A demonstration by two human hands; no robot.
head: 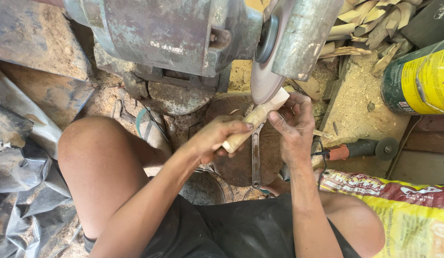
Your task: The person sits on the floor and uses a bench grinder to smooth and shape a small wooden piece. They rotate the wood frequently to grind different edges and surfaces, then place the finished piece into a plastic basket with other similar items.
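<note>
Left hand (217, 138) wrapped around lower end of pale, round wooden peg (255, 119); right hand (293, 125) pinches its upper end. Peg tip at 1 o'clock touches grey sanding disc (265, 79). Judged light, stiff; grip well behind disc.

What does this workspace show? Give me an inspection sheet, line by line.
Surface: bare ground strewn with sawdust and wood shavings.
Job's things: pale wooden piece held with its end against the sanding disc of a worn motor unit.
Clutter: wrench lying below the hands; small angle grinder to the right; offcuts piled at top right; sandal by the knee.
Grips: left hand wrapped around the piece's lower end; right hand steadying it near the disc.
Cables: dark cord at the grinder's tail.
Surroundings: green and yellow drum; yellow printed sack; grey plastic sheeting.
</note>
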